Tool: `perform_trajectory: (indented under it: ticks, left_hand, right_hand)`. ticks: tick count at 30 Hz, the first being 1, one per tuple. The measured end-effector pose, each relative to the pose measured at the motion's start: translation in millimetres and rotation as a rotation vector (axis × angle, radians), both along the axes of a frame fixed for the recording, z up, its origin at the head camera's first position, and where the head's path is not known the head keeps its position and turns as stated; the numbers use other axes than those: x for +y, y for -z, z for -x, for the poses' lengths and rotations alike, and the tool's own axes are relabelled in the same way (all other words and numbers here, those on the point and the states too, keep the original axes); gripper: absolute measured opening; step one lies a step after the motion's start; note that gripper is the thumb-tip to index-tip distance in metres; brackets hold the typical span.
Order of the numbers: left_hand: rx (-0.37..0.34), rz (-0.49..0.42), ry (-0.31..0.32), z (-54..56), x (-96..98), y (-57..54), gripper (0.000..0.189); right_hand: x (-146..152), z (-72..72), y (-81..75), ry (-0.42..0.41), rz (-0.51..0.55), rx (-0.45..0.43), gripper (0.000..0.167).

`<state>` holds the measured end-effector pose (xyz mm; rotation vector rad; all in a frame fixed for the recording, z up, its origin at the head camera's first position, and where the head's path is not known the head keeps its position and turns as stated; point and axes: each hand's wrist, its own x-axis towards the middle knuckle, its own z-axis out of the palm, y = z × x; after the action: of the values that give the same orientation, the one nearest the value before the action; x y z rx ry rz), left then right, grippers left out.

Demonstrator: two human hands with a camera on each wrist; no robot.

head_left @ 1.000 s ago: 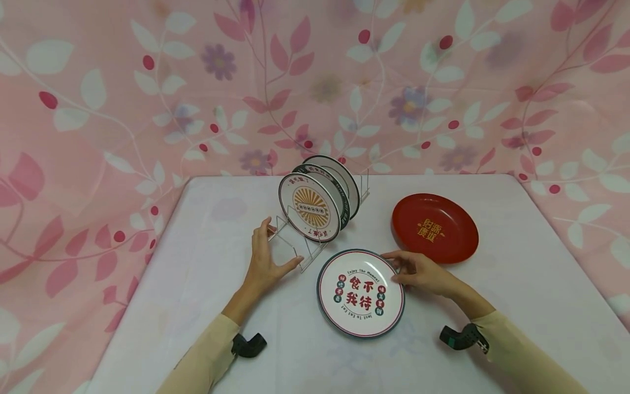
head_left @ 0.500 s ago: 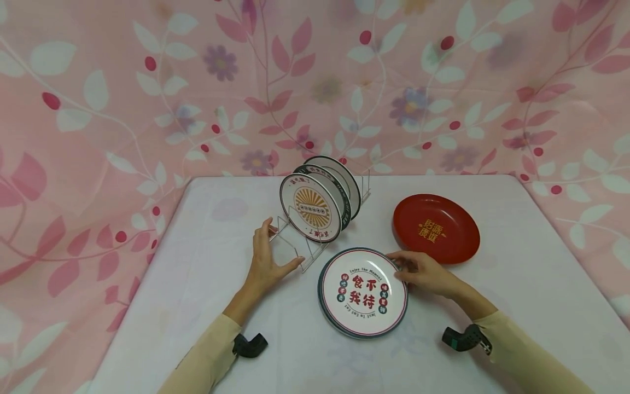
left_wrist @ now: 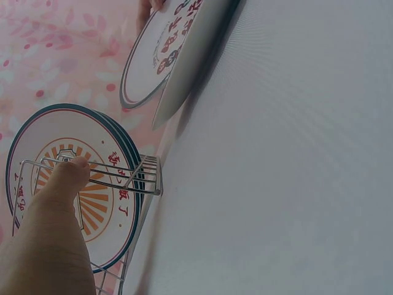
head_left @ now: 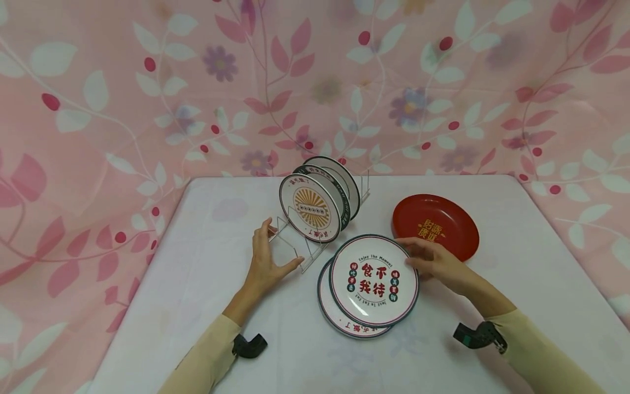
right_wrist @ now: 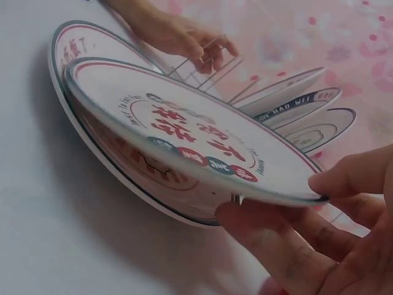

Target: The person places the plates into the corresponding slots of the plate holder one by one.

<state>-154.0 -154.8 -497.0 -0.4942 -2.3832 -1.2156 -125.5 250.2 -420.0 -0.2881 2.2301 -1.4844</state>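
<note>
My right hand [head_left: 440,265] pinches the edge of a white plate [head_left: 374,279] with red characters, thumb on top and fingers beneath. That plate is lifted and tilted over another white plate [head_left: 332,312], which lies on the table; a gap shows between them in the right wrist view. My left hand [head_left: 264,265] holds the near end of a wire dish rack [head_left: 311,257], its thumb over the wire in the left wrist view. Several plates stand upright in the rack, the front plate [head_left: 310,208] bearing an orange sunburst.
A red oval plate [head_left: 438,219] with gold characters lies at the right, just behind my right hand. The table has a white cloth [head_left: 221,219], and a pink floral curtain [head_left: 315,82] hangs behind its far edge.
The red-lettered plate has come up off the one below and shifted right, uncovering more of the lower plate. My right hand moved with it. My left hand and the rack stayed put.
</note>
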Motion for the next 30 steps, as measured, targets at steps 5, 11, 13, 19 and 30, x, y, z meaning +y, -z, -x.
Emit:
perform_trajectory:
  ticks: [5,11,13,19,30]
  left_hand:
    - [0.003,0.006,-0.003,0.1,-0.3,0.4,0.116]
    - [0.003,0.012,-0.007,0.1,-0.4,-0.3,0.116]
    - [-0.002,0.008,-0.005,-0.2,-0.6,-0.3,0.116]
    - [0.0,0.006,-0.002,-0.5,-0.5,-0.6,0.116]
    - [0.003,0.005,0.002,-0.3,-0.4,0.1,0.116]
  right_hand:
    - [2,-2.5,2.3,-0.02,0.072,-0.094,0.062]
    - [5,-4.8,1.5,-0.025,0.113,-0.106,0.062]
    - [7,-4.2,-2.0,-0.025,0.119,-0.067,0.06]
    - [18,-0.1,-17.0,-0.035,0.188,0.053,0.054]
    - [25,3.7,-38.9,0.024,0.123,0.18,0.051]
